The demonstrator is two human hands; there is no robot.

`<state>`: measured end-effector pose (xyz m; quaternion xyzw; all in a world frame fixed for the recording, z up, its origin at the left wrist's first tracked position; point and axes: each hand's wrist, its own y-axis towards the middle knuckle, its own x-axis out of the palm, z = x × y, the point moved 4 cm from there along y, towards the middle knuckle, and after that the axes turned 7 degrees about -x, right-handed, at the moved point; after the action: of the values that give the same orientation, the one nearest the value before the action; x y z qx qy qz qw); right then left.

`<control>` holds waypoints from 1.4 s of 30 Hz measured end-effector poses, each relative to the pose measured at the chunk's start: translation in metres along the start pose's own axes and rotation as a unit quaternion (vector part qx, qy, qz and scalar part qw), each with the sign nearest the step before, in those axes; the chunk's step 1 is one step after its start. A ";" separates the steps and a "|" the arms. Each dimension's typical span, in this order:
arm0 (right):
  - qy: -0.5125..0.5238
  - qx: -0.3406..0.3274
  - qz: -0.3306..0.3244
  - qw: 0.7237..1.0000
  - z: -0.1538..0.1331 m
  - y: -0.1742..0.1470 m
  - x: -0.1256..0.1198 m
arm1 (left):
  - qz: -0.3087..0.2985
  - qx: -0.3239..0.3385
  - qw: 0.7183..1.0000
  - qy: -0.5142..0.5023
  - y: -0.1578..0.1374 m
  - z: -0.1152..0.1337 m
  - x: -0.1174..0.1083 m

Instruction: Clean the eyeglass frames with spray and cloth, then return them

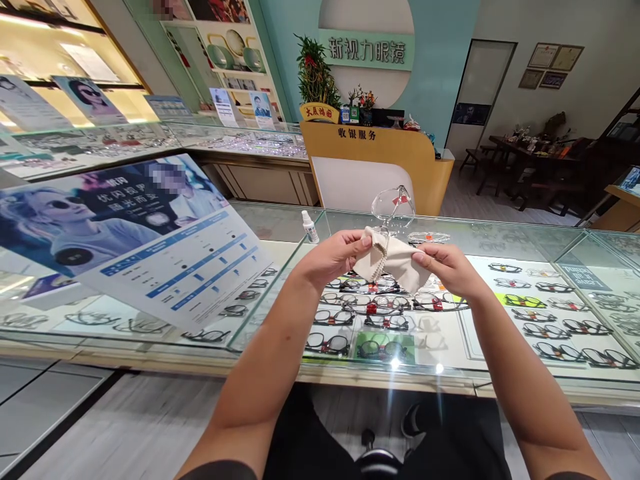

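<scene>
My left hand pinches one end of a beige cleaning cloth with a zigzag edge, thumb on top. Its other end is between the thumb and fingers of my right hand, so the cloth spans both hands above the glass counter. Clear-framed eyeglasses with a red tag show just beyond the cloth, their lower part hidden by it; I cannot tell whether my left fingers also grip them. Another pair of eyeglasses lies on the glass behind my right hand. A small white spray bottle stands left of my hands.
Beneath the glass top of the display counter, several rows of eyeglass frames are laid out. A large printed leaflet stands tilted at the left. Beyond the counter is a yellow cashier desk with a potted plant.
</scene>
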<state>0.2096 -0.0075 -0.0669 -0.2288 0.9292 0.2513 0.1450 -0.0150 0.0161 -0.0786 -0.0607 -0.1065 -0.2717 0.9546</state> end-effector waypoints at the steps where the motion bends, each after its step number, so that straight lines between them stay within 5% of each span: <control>1: 0.012 0.009 0.005 1.000 0.002 0.000 0.000 | 0.004 0.002 1.000 -0.001 0.001 0.000 0.000; 8: 0.114 0.050 0.031 0.992 0.018 0.005 0.003 | -0.001 0.001 1.000 0.005 0.005 -0.006 0.002; 15: 0.052 0.029 0.045 0.997 0.032 0.011 -0.001 | -0.013 -0.025 0.999 0.017 0.006 -0.007 0.005; 20: -0.064 -0.070 0.186 0.978 0.022 0.010 -0.002 | 0.040 -0.006 0.999 0.030 0.011 -0.010 0.011; 30: 0.283 0.096 0.239 0.924 0.030 0.007 0.028 | 0.065 0.032 0.991 0.114 0.012 -0.021 0.042; 42: 0.351 0.123 0.215 0.903 0.025 0.005 0.035 | 0.056 0.021 0.996 0.068 0.012 -0.027 0.056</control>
<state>0.1807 -0.0030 -0.0991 -0.0773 0.9703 0.0631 -0.2205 0.0421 -0.0071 -0.0920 -0.0283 -0.0434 -0.2193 0.9743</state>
